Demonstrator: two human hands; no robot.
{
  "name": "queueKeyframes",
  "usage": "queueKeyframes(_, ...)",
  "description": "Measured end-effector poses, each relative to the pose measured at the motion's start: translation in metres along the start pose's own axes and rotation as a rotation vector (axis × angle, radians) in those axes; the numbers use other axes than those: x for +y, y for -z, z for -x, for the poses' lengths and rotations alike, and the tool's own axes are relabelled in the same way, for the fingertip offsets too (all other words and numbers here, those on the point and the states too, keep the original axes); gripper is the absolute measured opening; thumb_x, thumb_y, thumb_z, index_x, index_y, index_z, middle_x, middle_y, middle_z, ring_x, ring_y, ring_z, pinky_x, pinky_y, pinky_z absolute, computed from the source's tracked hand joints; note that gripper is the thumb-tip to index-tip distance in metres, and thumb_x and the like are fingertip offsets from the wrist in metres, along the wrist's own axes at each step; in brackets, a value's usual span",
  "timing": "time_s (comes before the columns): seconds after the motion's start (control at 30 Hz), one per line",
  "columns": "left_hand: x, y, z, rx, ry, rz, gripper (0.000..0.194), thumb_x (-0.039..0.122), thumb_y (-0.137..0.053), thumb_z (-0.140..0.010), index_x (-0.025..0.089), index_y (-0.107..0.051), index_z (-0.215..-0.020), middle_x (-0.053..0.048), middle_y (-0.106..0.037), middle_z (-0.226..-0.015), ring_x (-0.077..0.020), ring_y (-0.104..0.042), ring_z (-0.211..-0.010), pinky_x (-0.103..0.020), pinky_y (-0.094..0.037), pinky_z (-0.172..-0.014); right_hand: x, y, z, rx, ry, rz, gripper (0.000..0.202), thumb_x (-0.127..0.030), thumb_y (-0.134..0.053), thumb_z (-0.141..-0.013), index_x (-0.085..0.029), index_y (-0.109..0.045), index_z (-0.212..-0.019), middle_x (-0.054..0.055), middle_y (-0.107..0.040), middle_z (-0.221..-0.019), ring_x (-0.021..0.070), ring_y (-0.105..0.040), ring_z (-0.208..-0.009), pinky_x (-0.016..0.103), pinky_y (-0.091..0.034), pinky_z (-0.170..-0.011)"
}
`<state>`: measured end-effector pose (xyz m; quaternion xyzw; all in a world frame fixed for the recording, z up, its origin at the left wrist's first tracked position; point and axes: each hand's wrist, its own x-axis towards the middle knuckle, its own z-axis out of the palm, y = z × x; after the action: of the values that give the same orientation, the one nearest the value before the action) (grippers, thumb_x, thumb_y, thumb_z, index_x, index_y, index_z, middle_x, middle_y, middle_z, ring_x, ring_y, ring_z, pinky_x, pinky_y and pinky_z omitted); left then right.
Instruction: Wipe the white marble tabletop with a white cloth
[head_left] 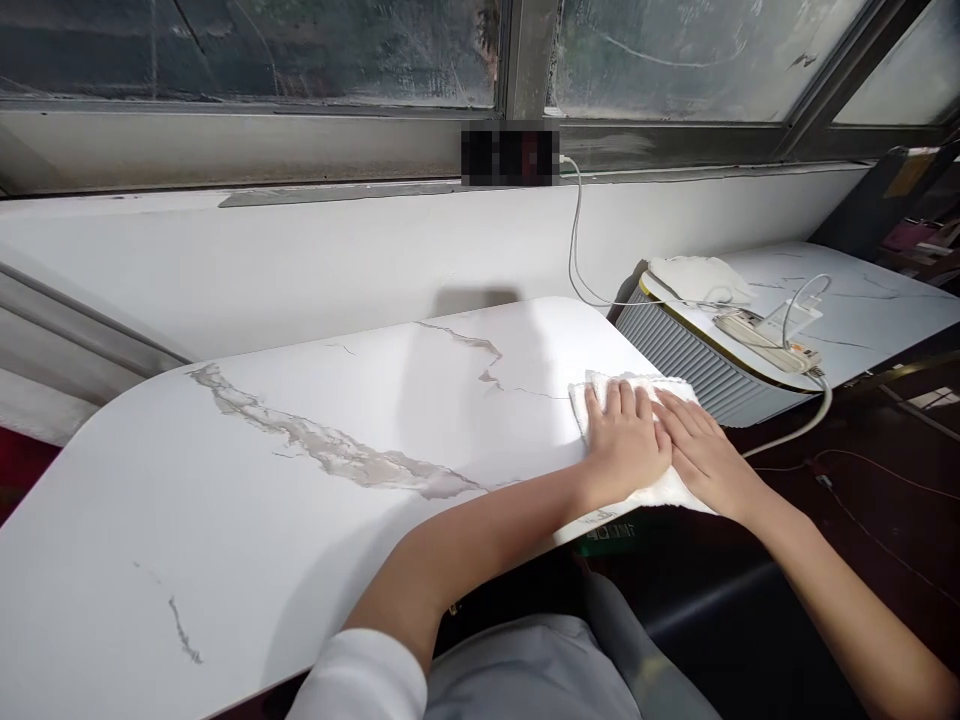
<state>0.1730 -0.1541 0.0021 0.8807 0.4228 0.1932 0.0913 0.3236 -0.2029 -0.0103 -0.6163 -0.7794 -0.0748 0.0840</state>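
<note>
A white cloth lies flat at the right end of a white marbled tabletop, part of it hanging past the near edge. My left hand presses down on the cloth, palm down with the fingers stretched forward. Beside it, my right hand also rests flat on the cloth, its fingers pointing up and to the left. The two hands touch at the left thumb. Both palms cover the middle of the cloth.
To the right stands a second marbled surface with a ribbed side, carrying a power strip and a folded white cloth. A white cable runs down from the windowsill. Behind the table are a white wall and windows.
</note>
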Motion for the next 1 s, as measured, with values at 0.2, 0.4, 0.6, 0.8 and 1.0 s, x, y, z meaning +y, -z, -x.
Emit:
queueKeyframes(0.2,-0.012,-0.002,-0.018,0.015,0.03,0.005,0.051,0.029,-0.026,-0.095,0.009,-0.039,-0.14,-0.013,-0.041,-0.147,-0.0271,-0.03,-0.138,-0.054,-0.019,-0.115,0.007,-0.003,-0.028,-0.064,-0.055,0.027,0.053,-0.033,-0.02,-0.095,-0.02,-0.031,-0.145,0.01,-0.037,-0.15,0.0231,-0.028,-0.141,0.05,-0.029,-0.112)
queueKeyframes(0.4,-0.054,-0.008,-0.075,0.091,0.085,0.014,0.045,0.025,-0.029,-0.094,0.012,-0.046,-0.134,-0.013,-0.047,-0.142,-0.025,-0.035,-0.134,-0.051,-0.02,-0.115,0.024,-0.018,-0.109,-0.125,-0.118,-0.035,0.053,-0.027,-0.023,-0.091,-0.022,-0.033,-0.143,0.009,-0.037,-0.149,0.0239,-0.028,-0.141,0.053,-0.029,-0.11)
queueKeyframes(0.6,-0.114,-0.007,-0.143,0.106,0.178,0.01,0.042,0.021,-0.029,-0.094,0.017,-0.05,-0.13,-0.008,-0.051,-0.138,-0.0215,-0.038,-0.131,-0.047,-0.02,-0.115,0.03,-0.039,-0.206,-0.016,-0.078,-0.126,0.049,-0.024,-0.026,-0.089,-0.019,-0.043,-0.135,0.01,-0.042,-0.145,0.0239,-0.033,-0.137,0.049,-0.028,-0.11)
queueKeyframes(0.8,-0.144,-0.005,-0.175,0.107,0.285,0.007,0.043,0.021,-0.028,-0.094,0.017,-0.048,-0.132,-0.009,-0.048,-0.14,-0.0209,-0.035,-0.134,-0.046,-0.018,-0.116,0.035,-0.051,-0.255,0.043,-0.032,-0.205,0.045,-0.03,-0.027,-0.091,-0.021,-0.048,-0.13,0.008,-0.049,-0.141,0.0245,-0.04,-0.132,0.047,-0.032,-0.108)
queueKeyframes(1.0,-0.135,-0.004,-0.163,0.087,0.267,0.002,0.046,0.023,-0.028,-0.094,0.016,-0.044,-0.137,-0.01,-0.042,-0.146,-0.0213,-0.03,-0.138,-0.048,-0.016,-0.117,0.031,-0.046,-0.237,0.027,-0.02,-0.167,0.048,-0.025,-0.027,-0.089,-0.019,-0.046,-0.132,0.009,-0.045,-0.144,0.024,-0.037,-0.135,0.047,-0.029,-0.11)
